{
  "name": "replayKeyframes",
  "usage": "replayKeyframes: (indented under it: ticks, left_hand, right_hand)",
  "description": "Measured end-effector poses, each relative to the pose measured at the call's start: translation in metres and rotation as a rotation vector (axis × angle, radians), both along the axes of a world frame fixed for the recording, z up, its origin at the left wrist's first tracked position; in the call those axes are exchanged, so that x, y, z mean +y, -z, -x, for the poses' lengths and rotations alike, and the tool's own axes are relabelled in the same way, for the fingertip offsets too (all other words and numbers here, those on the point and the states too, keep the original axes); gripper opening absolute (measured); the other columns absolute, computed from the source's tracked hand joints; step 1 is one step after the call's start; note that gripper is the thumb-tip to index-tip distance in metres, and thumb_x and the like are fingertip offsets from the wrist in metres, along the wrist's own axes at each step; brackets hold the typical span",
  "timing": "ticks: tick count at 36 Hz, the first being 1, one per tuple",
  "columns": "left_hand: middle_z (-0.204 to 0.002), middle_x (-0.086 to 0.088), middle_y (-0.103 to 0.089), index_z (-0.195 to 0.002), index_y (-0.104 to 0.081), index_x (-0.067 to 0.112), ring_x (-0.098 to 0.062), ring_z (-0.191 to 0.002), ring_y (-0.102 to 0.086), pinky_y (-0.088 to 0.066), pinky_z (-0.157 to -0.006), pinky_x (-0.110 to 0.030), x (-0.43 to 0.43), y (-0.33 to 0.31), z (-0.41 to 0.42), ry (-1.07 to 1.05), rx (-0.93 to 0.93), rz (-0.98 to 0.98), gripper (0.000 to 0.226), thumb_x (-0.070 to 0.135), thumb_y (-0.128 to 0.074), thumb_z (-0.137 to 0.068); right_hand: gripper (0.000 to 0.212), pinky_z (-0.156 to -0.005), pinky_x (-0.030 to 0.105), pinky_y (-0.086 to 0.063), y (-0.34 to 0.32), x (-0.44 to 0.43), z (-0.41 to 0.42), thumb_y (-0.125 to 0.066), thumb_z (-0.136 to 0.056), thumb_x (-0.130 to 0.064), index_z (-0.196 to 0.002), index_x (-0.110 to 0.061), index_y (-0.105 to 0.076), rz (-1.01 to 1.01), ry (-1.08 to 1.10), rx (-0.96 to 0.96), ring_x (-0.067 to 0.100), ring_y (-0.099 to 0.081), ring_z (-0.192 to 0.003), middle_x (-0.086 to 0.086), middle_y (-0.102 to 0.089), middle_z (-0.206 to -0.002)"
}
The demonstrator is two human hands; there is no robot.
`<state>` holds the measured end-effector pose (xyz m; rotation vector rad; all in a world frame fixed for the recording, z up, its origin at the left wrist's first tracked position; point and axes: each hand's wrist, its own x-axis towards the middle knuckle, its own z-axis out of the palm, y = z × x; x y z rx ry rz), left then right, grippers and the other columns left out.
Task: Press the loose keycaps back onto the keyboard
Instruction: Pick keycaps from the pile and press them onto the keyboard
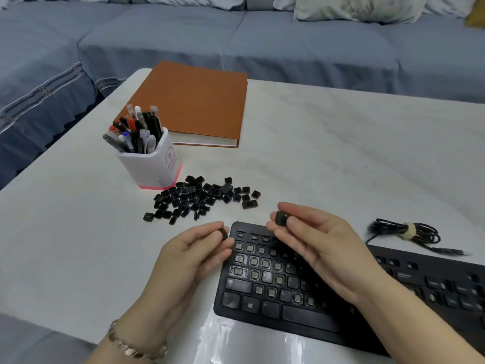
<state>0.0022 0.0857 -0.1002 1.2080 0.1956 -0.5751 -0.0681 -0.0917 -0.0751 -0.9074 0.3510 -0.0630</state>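
Far left on the tabletop (341, 153), a white pen cup (152, 164) packed with pens is set; an orange binder (194, 103) is laid flat just behind it. A heap of loose keycaps (199, 199) is scattered just right of the cup, near the keyboard's far corner. The left hand (189, 256) is held beside the keyboard's left edge; a black keycap (224, 234) is pinched between thumb and fingertips. The keyboard (262, 285) is laid at the near edge, many sockets on its left half bared. The right hand (322, 256) is held above it, hiding the middle keys; a second keycap (280, 218) is pinched at its fingertips. A bundled black cable (406, 231) is left far right.
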Motion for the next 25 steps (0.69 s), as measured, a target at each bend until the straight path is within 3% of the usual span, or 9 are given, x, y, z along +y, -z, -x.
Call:
replayKeyframes:
  ticks: [4,13,16,19,21,25]
  left_hand:
    - [-0.090,-0.011,-0.073,-0.077,-0.077,0.011,-0.016,-0.075,-0.070,-0.054,-0.060,-0.018,-0.016,-0.013,0.013,0.080,0.012,0.091,0.022,0.006,-0.063,-0.060]
    - [-0.095,-0.012,-0.072,-0.084,-0.075,0.013,-0.016,-0.080,-0.070,-0.054,-0.063,-0.018,-0.041,-0.017,0.035,0.211,0.005,0.113,0.032,0.010,-0.071,-0.053]
    - [-0.095,-0.013,-0.072,-0.086,-0.074,0.010,-0.017,-0.080,-0.070,-0.054,-0.063,-0.018,-0.047,-0.012,0.042,0.216,0.005,0.068,0.030,0.010,-0.071,-0.056]
    - [-0.092,-0.011,-0.073,-0.084,-0.074,0.011,-0.016,-0.079,-0.070,-0.053,-0.062,-0.017,-0.053,-0.005,0.049,0.228,-0.011,-0.010,0.020,0.005,-0.068,-0.066]
    - [-0.090,-0.009,-0.073,-0.084,-0.073,0.011,-0.014,-0.077,-0.070,-0.053,-0.062,-0.016,-0.058,0.000,0.056,0.265,-0.033,-0.090,0.019,-0.002,-0.064,-0.075]
    - [-0.089,-0.008,-0.073,-0.090,-0.072,0.013,-0.013,-0.077,-0.070,-0.051,-0.062,-0.015,-0.072,0.011,0.069,0.370,-0.106,-0.238,0.023,-0.005,-0.064,-0.078]
  right_hand:
    - [0.030,-0.066,0.016,-0.053,-0.007,-0.006,0.019,-0.061,-0.061,-0.002,-0.084,-0.014,-0.076,0.058,0.002,-0.027,0.022,-0.070,-0.083,0.014,-0.072,-0.089]
    - [0.036,-0.066,0.012,-0.051,-0.012,-0.020,0.045,-0.073,-0.054,-0.013,-0.089,-0.022,-0.074,0.295,0.009,0.017,0.015,-0.070,-0.081,0.007,-0.073,-0.085]
    - [0.034,-0.061,0.014,-0.051,-0.005,-0.025,0.055,-0.076,-0.049,-0.016,-0.084,-0.018,-0.074,0.364,0.058,0.101,0.013,-0.069,-0.070,0.008,-0.073,-0.080]
    - [0.021,-0.058,0.014,-0.047,0.008,-0.035,0.070,-0.078,-0.060,-0.012,-0.079,-0.020,-0.074,0.501,0.113,0.223,0.014,-0.059,-0.060,0.008,-0.068,-0.066]
    - [0.017,-0.060,0.014,-0.043,0.019,-0.044,0.081,-0.075,-0.069,-0.007,-0.078,-0.020,-0.073,0.611,0.138,0.290,0.013,-0.052,-0.060,0.011,-0.059,-0.061]
    - [0.027,-0.071,0.002,-0.042,0.032,-0.062,0.110,-0.073,-0.070,0.002,-0.084,-0.021,-0.067,0.736,0.182,0.364,-0.001,-0.061,-0.067,0.006,-0.059,-0.051]
